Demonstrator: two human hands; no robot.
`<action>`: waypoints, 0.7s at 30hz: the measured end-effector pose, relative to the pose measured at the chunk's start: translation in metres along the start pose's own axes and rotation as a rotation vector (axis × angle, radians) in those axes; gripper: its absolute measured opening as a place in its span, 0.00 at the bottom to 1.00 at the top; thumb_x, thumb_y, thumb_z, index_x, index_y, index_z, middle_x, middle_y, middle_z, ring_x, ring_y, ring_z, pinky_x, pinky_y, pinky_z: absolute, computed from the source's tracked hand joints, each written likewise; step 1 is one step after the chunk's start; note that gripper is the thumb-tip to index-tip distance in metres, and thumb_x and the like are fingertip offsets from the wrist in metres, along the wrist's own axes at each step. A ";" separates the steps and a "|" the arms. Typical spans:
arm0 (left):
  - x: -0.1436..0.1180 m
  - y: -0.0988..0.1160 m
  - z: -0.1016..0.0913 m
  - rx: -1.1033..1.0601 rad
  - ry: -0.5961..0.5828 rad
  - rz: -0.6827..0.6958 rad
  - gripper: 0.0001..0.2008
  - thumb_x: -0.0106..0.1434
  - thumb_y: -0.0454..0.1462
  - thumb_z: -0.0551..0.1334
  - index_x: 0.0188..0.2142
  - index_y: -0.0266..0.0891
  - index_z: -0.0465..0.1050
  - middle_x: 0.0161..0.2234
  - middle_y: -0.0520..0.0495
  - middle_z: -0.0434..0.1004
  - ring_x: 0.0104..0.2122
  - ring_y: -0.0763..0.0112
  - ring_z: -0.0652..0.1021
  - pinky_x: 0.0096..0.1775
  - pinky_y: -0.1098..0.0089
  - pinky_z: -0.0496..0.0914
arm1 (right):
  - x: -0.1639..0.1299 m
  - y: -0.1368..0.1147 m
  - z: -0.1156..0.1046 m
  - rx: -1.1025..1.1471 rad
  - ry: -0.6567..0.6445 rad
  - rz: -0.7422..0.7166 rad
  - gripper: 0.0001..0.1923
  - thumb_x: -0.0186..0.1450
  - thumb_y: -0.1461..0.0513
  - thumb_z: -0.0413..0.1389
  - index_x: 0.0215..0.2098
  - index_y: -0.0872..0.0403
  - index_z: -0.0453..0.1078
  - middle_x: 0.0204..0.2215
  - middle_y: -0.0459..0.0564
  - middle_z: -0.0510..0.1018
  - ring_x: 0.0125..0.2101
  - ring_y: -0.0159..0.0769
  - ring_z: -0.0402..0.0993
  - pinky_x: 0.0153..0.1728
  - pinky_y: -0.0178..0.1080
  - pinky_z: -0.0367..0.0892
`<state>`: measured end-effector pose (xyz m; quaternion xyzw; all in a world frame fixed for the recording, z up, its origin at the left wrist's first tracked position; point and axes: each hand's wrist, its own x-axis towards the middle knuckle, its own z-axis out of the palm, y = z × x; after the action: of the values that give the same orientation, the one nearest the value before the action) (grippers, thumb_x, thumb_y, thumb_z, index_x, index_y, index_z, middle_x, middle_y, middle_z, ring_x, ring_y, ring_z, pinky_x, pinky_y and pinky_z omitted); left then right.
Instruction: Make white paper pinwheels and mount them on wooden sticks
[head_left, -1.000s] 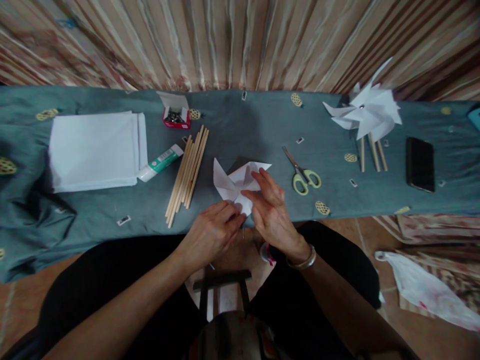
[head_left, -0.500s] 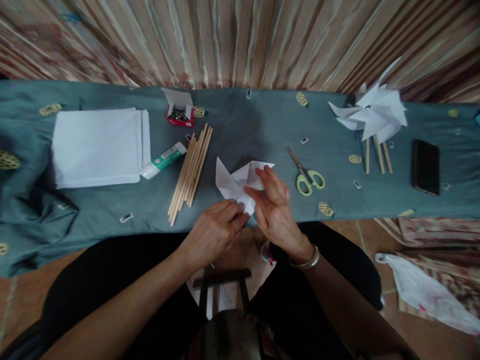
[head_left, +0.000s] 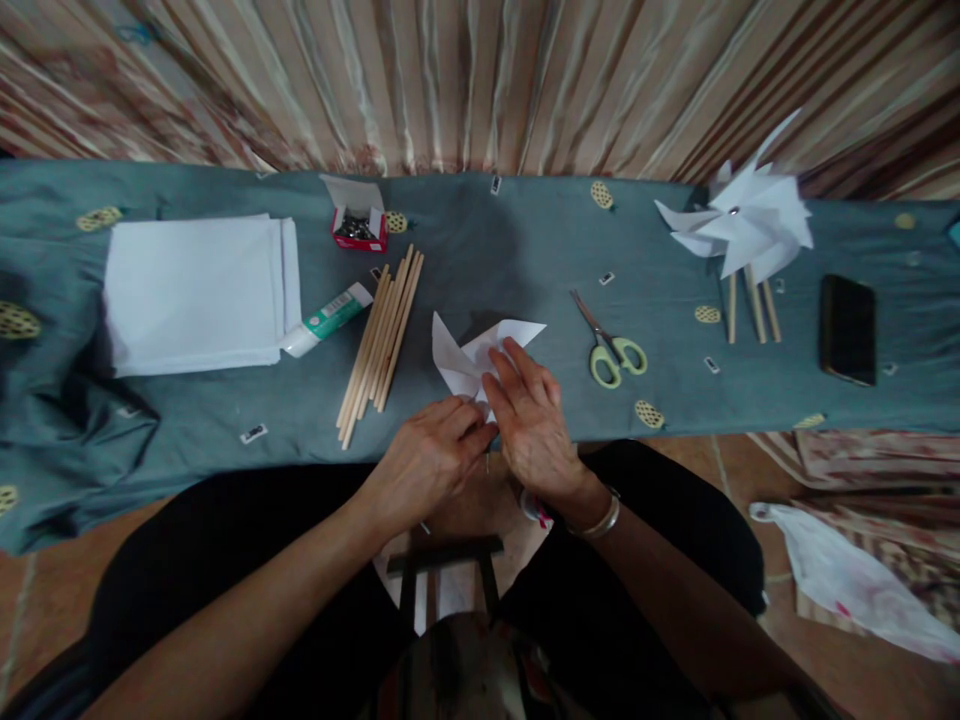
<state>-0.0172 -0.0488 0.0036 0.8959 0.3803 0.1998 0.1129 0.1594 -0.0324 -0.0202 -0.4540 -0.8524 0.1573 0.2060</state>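
A partly folded white paper pinwheel (head_left: 465,352) lies on the blue-grey cloth (head_left: 487,250) near the table's front edge. My left hand (head_left: 427,455) pinches its near corner. My right hand (head_left: 529,420) lies flat over its right side, fingers pressing the paper down. A thin pin-like piece shows between the two hands at the table edge. A bundle of wooden sticks (head_left: 379,345) lies just left of the paper, and yellow-handled scissors (head_left: 609,345) lie just right of it.
A stack of white sheets (head_left: 199,295) and a glue tube (head_left: 326,318) lie at the left. A red box of pins (head_left: 356,225) sits behind the sticks. Finished paper pinwheels on sticks (head_left: 742,230) and a black phone (head_left: 847,315) are at the right. A white bag (head_left: 847,580) lies on the floor.
My right hand has come down and slightly left, from raised fingers over the paper to pressing flat on it. My left hand has stayed at the near corner.
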 end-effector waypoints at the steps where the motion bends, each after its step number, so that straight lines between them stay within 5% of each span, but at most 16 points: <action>1: 0.000 0.000 0.000 0.000 0.006 0.005 0.09 0.67 0.31 0.56 0.40 0.33 0.75 0.35 0.43 0.75 0.36 0.63 0.74 0.38 0.64 0.75 | 0.000 0.001 -0.002 -0.001 0.007 0.008 0.26 0.69 0.67 0.45 0.62 0.42 0.60 0.68 0.48 0.59 0.71 0.47 0.41 0.65 0.60 0.52; 6: -0.001 0.001 0.000 0.001 0.010 0.003 0.09 0.67 0.32 0.57 0.42 0.33 0.75 0.37 0.43 0.76 0.37 0.63 0.75 0.39 0.63 0.76 | 0.002 0.009 -0.013 0.022 0.049 0.072 0.20 0.67 0.68 0.44 0.52 0.51 0.71 0.68 0.55 0.58 0.70 0.50 0.41 0.62 0.63 0.55; 13: -0.001 0.001 0.000 0.005 -0.011 0.002 0.09 0.67 0.31 0.56 0.42 0.32 0.75 0.38 0.41 0.75 0.39 0.62 0.75 0.40 0.62 0.76 | 0.008 0.018 -0.020 0.230 0.088 0.147 0.21 0.67 0.68 0.45 0.51 0.49 0.73 0.67 0.47 0.59 0.70 0.43 0.45 0.66 0.57 0.50; 21: -0.001 0.002 0.000 0.013 -0.010 -0.002 0.10 0.67 0.32 0.56 0.43 0.32 0.75 0.38 0.42 0.76 0.39 0.62 0.75 0.40 0.61 0.76 | 0.004 0.008 -0.022 -0.093 0.030 0.038 0.19 0.68 0.68 0.46 0.52 0.52 0.71 0.69 0.53 0.54 0.71 0.49 0.39 0.64 0.59 0.49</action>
<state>-0.0164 -0.0506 0.0043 0.8973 0.3818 0.1929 0.1091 0.1739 -0.0230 -0.0038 -0.4816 -0.8468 0.1147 0.1945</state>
